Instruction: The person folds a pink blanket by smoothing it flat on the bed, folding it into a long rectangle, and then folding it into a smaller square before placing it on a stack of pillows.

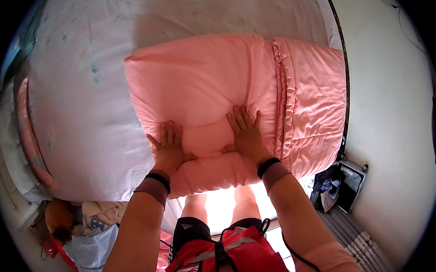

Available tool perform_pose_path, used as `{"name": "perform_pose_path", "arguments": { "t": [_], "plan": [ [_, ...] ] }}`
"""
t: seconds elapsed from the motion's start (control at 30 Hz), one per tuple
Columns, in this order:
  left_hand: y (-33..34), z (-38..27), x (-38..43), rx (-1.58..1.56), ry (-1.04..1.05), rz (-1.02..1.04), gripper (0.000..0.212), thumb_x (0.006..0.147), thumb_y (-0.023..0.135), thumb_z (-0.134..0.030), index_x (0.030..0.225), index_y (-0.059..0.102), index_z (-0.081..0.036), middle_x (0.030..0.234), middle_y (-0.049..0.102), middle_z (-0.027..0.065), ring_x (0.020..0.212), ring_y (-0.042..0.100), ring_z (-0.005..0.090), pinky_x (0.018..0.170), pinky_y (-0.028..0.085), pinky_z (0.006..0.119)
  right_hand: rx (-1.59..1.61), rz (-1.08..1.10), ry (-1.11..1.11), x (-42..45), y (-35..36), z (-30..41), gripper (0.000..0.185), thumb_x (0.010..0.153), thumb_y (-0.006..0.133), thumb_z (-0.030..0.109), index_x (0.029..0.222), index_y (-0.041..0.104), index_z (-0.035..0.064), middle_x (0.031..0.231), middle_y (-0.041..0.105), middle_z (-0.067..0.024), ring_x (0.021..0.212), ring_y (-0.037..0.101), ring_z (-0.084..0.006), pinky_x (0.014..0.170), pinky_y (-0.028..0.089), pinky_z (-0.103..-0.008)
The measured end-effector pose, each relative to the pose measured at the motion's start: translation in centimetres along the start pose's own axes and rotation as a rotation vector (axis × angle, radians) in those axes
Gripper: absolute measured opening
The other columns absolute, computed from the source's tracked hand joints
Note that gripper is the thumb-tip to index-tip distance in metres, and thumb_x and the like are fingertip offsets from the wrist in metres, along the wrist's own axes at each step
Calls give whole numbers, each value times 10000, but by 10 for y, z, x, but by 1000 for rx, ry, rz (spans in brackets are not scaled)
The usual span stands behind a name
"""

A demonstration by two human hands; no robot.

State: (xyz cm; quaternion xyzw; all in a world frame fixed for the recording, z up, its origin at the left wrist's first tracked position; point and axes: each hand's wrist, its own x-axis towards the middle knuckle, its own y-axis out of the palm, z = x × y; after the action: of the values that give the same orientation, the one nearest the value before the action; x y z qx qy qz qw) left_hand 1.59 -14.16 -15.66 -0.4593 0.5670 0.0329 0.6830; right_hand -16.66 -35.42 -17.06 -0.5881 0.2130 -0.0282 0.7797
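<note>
A pink quilt (197,78) lies folded on a bed, with a ruffled, stitched section on its right side. My left hand (169,149) presses flat on its near left part, fingers spread. My right hand (248,134) rests on the quilt to the right, also spread, its fingertips at some creases. Between the two hands the cloth bulges up in a soft fold. Neither hand grips the fabric. The quilt's near edge hangs at the bed's front edge, above my legs.
A pale sheet (81,105) covers the bed, and pillows (17,144) lie at the far left. Clothes (101,217) are heaped at the lower left. An open suitcase (351,185) with clothes stands at the right, near the wall (388,103) and a grey curtain (357,235).
</note>
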Motion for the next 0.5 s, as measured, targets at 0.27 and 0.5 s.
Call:
{"name": "perform_pose_path", "arguments": {
  "t": [0.27, 0.5],
  "plan": [
    [0, 2, -9, 69, 31, -95, 1218, 800, 547, -775, 1610, -4, -51, 1672, -105, 201, 1516, -183, 437, 1091, -35, 785, -65, 23, 1, -1, -4, 2, 1213, 607, 696, 752, 1564, 313, 114, 1649, 229, -134, 1534, 180, -304, 1152, 64, -735],
    [8, 6, -44, -117, -15, -189, 1376, 637, 739, -750, 1622, 16, -117, 1686, -70, 154, 1546, -123, 362, 1094, 17, 785, -15, -74, 5, -21, -39, 18, 1115, 640, 761, 641, 1554, 339, 162, 1638, 247, -136, 1521, 211, -318, 1156, 99, -720]
  ]
}}
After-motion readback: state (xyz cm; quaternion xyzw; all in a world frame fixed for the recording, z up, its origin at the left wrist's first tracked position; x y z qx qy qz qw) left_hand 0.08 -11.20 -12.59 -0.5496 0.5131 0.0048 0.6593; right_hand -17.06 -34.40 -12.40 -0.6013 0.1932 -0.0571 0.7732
